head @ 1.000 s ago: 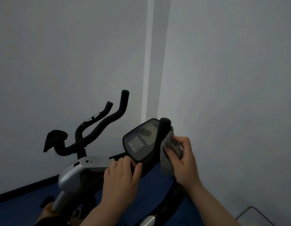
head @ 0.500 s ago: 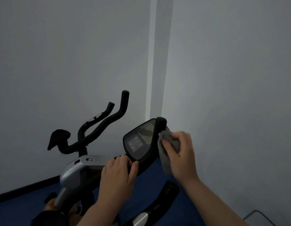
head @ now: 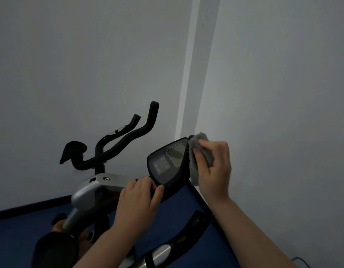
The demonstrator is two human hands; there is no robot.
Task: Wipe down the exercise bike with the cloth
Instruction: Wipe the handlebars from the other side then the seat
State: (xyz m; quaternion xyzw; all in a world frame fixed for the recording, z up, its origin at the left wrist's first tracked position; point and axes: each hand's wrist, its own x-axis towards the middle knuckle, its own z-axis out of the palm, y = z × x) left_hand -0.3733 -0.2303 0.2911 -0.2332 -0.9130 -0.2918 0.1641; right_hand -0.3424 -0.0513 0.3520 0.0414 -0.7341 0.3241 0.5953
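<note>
The exercise bike stands below me, with a silver frame, black handlebars and a dark console with a small screen. My right hand grips a grey cloth wrapped over the top end of the near black handle, right of the console. My left hand holds the bar just below the console, fingers curled over it and the thumb against the console's lower edge.
Pale walls meet in a corner right behind the bike. A black skirting runs along the blue floor. A black pad sits on the far handlebar end. Another curved handle lies at the bottom.
My right hand has slid the cloth up the near handle to its tip. My left hand has kept its hold below the console.
</note>
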